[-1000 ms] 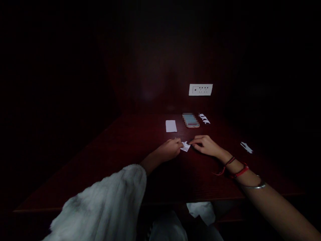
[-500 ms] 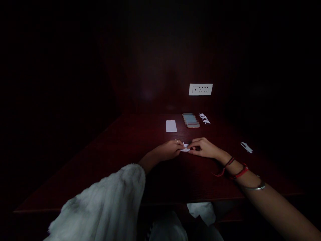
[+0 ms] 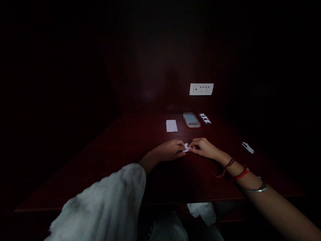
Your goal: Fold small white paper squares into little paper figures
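A small piece of folded white paper lies on the dark red table, mostly covered by fingertips. My left hand pinches its left side, with a ring on one finger. From the right, my right hand grips the paper's other side between thumb and fingers. Behind the hands lies a flat white paper sheet. A phone with a blurred-out screen rests beside that sheet.
Folded white paper pieces lie right of the phone. White paper strips sit farther right on the table. A wall socket is above the table's back. Below the front edge hangs white crumpled material.
Both hands stay on the small paper, and their fingers have shifted slightly. Less of the paper shows between them. The whole view has moved a little.
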Tool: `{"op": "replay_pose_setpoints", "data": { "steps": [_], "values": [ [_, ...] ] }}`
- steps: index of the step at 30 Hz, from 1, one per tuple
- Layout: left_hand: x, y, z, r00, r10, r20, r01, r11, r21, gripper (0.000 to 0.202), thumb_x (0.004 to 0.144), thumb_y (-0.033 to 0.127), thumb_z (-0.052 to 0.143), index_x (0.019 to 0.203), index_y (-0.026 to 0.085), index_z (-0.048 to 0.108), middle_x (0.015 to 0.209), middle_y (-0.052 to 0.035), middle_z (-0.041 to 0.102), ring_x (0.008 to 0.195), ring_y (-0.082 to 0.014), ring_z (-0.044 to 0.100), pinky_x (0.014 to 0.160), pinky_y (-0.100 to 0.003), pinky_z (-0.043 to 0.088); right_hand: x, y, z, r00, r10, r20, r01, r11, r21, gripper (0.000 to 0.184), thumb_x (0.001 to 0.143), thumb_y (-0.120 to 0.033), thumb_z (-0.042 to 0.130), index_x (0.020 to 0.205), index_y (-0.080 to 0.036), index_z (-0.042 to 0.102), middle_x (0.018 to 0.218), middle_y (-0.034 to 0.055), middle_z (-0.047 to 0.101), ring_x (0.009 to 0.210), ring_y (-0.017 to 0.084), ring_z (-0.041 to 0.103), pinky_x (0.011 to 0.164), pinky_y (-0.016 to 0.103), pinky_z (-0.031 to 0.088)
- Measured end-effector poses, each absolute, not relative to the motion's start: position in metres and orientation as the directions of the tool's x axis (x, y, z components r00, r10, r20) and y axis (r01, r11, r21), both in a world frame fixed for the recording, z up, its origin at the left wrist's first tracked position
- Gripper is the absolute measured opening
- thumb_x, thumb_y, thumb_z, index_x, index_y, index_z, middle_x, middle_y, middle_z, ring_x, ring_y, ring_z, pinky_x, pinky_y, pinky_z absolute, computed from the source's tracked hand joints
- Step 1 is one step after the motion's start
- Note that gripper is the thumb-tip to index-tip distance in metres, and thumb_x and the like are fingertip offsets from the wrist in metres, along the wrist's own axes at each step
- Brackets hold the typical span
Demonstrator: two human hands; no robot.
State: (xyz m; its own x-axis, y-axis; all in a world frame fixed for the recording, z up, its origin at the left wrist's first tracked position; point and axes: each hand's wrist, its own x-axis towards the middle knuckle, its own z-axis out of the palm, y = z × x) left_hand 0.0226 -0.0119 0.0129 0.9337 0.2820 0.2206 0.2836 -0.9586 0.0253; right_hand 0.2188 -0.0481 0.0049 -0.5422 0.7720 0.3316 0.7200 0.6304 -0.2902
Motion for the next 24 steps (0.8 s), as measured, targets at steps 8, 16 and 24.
{"op": "replay_pose_setpoints", "data": {
  "steps": [8, 16, 24],
  "values": [
    [0.024, -0.013, 0.011, 0.926, 0.298, 0.230, 0.310, -0.950, -0.018, 0.024, 0.080, 0.028, 0.035, 0.096, 0.020, 0.051, 0.098, -0.0034, 0.048, 0.089, -0.0138, 0.045, 0.080, -0.024, 0.034, 0.218, -0.039, -0.008, -0.353, 0.882, 0.311, 0.722, 0.469, -0.509, 0.017, 0.067, -0.022, 0.048, 0.076, -0.014, 0.061, 0.058, -0.0013, 0.052, 0.052, 0.007, 0.042, 0.050, 0.018, 0.031],
    [0.024, -0.014, 0.011, 0.916, 0.329, 0.228, 0.343, -0.939, -0.024, 0.027, 0.081, 0.031, 0.034, 0.101, 0.020, 0.049, 0.098, -0.0033, 0.048, 0.090, -0.0139, 0.045, 0.080, -0.024, 0.034, 0.216, -0.043, -0.005, -0.339, 0.868, 0.362, 0.752, 0.481, -0.449, 0.017, 0.063, -0.014, 0.047, 0.072, -0.015, 0.062, 0.061, -0.0011, 0.055, 0.053, 0.007, 0.044, 0.053, 0.018, 0.032],
    [0.024, -0.016, 0.012, 0.897, 0.383, 0.222, 0.388, -0.922, 0.022, 0.030, 0.084, 0.031, 0.025, 0.100, 0.023, 0.049, 0.098, -0.0012, 0.046, 0.090, -0.0122, 0.044, 0.078, -0.023, 0.034, 0.214, -0.047, -0.002, -0.460, 0.805, 0.376, 0.761, 0.575, -0.300, 0.016, 0.068, -0.011, 0.044, 0.073, -0.015, 0.059, 0.065, 0.0006, 0.055, 0.056, 0.008, 0.046, 0.056, 0.018, 0.033]
  ]
}}
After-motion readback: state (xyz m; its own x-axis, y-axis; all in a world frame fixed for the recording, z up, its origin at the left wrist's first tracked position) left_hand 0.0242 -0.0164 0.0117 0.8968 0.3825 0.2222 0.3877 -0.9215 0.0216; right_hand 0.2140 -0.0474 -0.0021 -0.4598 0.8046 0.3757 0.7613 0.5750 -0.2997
